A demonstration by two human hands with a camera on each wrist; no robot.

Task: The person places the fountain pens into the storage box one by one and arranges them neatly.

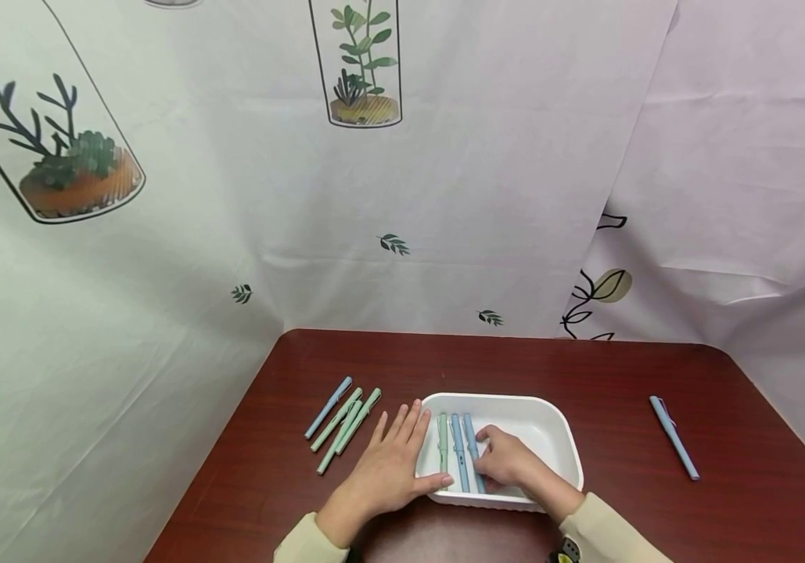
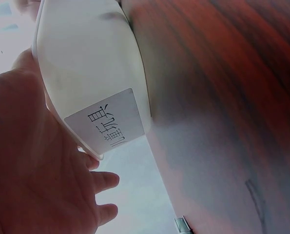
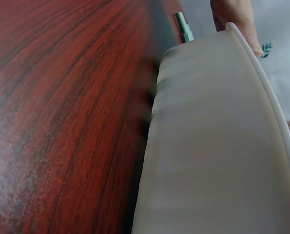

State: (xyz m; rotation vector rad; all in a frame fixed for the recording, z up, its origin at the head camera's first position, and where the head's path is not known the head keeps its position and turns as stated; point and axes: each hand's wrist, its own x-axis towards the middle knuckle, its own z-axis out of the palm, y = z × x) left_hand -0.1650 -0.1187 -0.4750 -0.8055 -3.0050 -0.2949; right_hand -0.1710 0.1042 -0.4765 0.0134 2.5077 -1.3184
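Observation:
A white plastic tray holds a green pen, a blue pen and a second blue pen, lying side by side in its left half. My left hand rests on the tray's left rim, fingers straight and thumb stretched over the near left corner. In the left wrist view, that hand lies along the tray's outer side. Inside the tray my right hand has curled fingers and pinches the rightmost blue pen; its fingertips are partly hidden. The right wrist view mostly shows the tray's outer wall.
Left of the tray, several green pens lie in a loose overlapping group beside a blue pen. Another blue pen lies far right on the dark red wooden table. A patterned white cloth hangs behind.

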